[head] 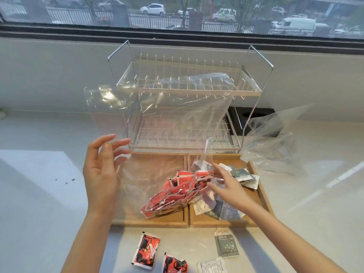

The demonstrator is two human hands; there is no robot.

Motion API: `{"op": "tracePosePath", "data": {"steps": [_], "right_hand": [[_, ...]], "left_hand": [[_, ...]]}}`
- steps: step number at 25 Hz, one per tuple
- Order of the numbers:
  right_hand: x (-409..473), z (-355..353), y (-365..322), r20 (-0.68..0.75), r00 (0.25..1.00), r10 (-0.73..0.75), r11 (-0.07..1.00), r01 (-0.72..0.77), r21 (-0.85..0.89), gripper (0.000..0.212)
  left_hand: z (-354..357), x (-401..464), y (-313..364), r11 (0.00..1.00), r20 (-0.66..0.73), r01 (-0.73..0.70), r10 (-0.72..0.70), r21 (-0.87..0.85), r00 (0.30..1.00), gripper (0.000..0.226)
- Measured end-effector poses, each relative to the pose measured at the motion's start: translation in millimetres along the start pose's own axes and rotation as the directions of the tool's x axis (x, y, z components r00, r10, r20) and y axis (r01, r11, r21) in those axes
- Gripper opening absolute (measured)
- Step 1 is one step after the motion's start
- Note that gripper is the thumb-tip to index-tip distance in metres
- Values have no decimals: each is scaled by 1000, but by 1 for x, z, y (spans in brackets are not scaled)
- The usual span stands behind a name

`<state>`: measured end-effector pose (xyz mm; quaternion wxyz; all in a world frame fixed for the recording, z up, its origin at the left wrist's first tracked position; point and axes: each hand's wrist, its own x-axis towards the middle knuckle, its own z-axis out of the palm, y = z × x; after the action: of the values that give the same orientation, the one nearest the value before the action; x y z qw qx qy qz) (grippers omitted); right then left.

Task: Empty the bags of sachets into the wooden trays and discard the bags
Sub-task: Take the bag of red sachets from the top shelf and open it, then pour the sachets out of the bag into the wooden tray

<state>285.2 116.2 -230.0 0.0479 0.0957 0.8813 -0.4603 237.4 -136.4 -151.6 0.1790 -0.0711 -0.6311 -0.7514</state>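
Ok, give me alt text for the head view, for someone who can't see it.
A clear plastic bag of red sachets sits over two wooden trays, with the open left hand beside it and the right hand reaching into it. Green sachets fill the right tray, an empty bag lies to the right, and a wire rack stands behind.

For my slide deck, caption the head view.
Two open hands over a clear bag of red sachets.

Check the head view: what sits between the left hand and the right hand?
In the head view, a clear plastic bag still holding red sachets sits between left hand and right hand, over the left wooden tray.
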Motion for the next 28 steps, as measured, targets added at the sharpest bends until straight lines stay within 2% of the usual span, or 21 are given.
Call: {"op": "tracePosePath", "data": {"steps": [2, 4, 5, 6, 8, 10, 11, 12, 13, 14, 16, 17, 20, 24, 26, 28], "right_hand": [[7, 1, -1, -63, 998, 13, 995, -20, -99, 59], [12, 1, 0, -55, 998, 44, 992, -49, -113, 47], [14, 2, 1, -48, 998, 44, 993, -49, -111, 42], [14, 2, 2, -52, 998, 36, 993, -41, -112, 38], [13, 4, 3, -72, 997, 12, 993, -21, -118, 35], [11, 5, 4, -87, 996, 7, 995, -15, -95, 34], [10, 6, 3, -86, 996, 11, 997, -18, -80, 33], [8, 7, 4, -81, 997, 15, 997, -21, -77, 32], [8, 8, 5, -78, 997, 8, 996, -15, -87, 31], [7, 9, 6, -79, 997, -8, 994, 0, -105, 31], [6, 11, 9, -76, 996, -38, 990, 27, -140, 31], [5, 11, 11, -66, 997, -49, 987, 39, -154, 32], [3, 13, 16, -21, 998, -63, 982, 58, -179, 33], [0, 11, 16, -105, 991, -83, 980, 62, -188, 22], [-4, 9, 9, -147, 986, -73, 990, 55, -127, 17], [-10, 8, 1, -163, 982, -95, 992, 80, -96, 16]], "left_hand": [[0, 1, -1, 1000, 8, -6, 6, -17, 1000, 24], [-3, 3, -2, 998, 49, 11, -8, -57, 999, 12], [-7, 4, -6, 996, 81, 39, -33, -75, 996, 21], [-10, 3, -10, 993, 127, 79, -66, -93, 990, 39], [-18, -6, -26, 980, 190, 195, -198, 35, 962, 81], [-24, -26, -45, 881, 252, 342, -430, 326, 867, 122], [-24, -37, -53, 791, 267, 419, -565, 445, 781, 130], [-25, -46, -62, 697, 264, 479, -675, 533, 689, 127], [-25, -54, -70, 626, 253, 507, -742, 593, 621, 112], [-25, -58, -78, 597, 240, 483, -753, 640, 612, 92], [-24, -57, -88, 591, 216, 380, -699, 712, 682, 65], [-23, -56, -90, 597, 199, 377, -681, 708, 705, 57], [-22, -57, -92, 627, 177, 432, -676, 649, 715, 35], [-22, -63, -90, 684, 129, 394, -580, 614, 804, 24], [-21, -65, -80, 733, 116, 299, -456, 610, 882, 18], [-27, -66, -68, 776, 116, 218, -350, 592, 930, 16]]}}
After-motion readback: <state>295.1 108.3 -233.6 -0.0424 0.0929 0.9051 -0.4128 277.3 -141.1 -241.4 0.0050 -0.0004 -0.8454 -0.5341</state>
